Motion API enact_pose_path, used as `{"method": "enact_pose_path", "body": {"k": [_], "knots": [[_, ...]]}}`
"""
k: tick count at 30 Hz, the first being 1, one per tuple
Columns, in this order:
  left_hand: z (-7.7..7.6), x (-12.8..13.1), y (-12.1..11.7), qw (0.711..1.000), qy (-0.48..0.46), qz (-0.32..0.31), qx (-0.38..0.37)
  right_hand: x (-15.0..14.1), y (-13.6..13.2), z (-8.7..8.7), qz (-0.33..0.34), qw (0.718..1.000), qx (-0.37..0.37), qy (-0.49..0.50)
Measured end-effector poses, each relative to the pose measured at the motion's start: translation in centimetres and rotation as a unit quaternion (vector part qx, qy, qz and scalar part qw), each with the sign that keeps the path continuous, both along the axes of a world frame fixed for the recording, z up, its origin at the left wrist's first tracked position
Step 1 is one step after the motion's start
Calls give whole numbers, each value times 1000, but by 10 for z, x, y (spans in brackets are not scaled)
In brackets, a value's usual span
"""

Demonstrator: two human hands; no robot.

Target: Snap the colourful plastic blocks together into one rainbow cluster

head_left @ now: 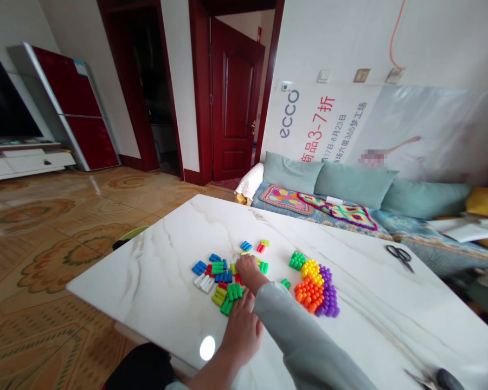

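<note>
My left hand (244, 328) lies low over the white marble-patterned table (162, 271), fingers stretched forward and touching or close beside green ribbed plastic pieces (235, 292). Just beyond it, my right hand (250, 271) reaches into the same loose pile with its fingers curled downward. Whatever those fingers pinch, if anything, is hidden under the hand. Around both hands lie small plastic pieces, each like several short tubes side by side: blue (199, 267), white (204, 283), yellow-green (218, 296) and red (261, 248). A lone green piece (285, 283) lies right of my right wrist.
To the right, pieces stand grouped by colour: green (297, 260), yellow (312, 271), orange (309, 295) and purple (329, 295). Black-handled scissors (399, 255) lie near the far right edge, and another black-handled tool (447, 379) at the near right. A sofa (423, 238) stands behind the table.
</note>
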State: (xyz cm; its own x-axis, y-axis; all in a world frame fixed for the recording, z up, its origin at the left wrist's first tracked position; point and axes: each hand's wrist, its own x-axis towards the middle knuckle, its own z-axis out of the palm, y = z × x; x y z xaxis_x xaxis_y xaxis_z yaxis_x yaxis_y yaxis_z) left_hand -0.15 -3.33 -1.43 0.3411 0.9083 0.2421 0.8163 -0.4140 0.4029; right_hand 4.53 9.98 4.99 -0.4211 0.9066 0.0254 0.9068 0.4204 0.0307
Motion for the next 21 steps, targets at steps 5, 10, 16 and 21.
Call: {"method": "enact_pose_path", "body": {"k": [5, 10, 16, 21], "knots": [[-1, -2, -1, 1000, 20, 10, 15, 46, 4, 17, -37, 997, 16, 62], [0, -1, -3, 1000, 25, 13, 6, 131, 1, 37, -165, 975, 61, 137], [7, 2, -5, 999, 36, 20, -11, 201, -8, 43, -231, 957, 59, 164], [9, 2, -5, 999, 38, 23, -23, 200, -16, 31, -264, 952, 41, 146]]}}
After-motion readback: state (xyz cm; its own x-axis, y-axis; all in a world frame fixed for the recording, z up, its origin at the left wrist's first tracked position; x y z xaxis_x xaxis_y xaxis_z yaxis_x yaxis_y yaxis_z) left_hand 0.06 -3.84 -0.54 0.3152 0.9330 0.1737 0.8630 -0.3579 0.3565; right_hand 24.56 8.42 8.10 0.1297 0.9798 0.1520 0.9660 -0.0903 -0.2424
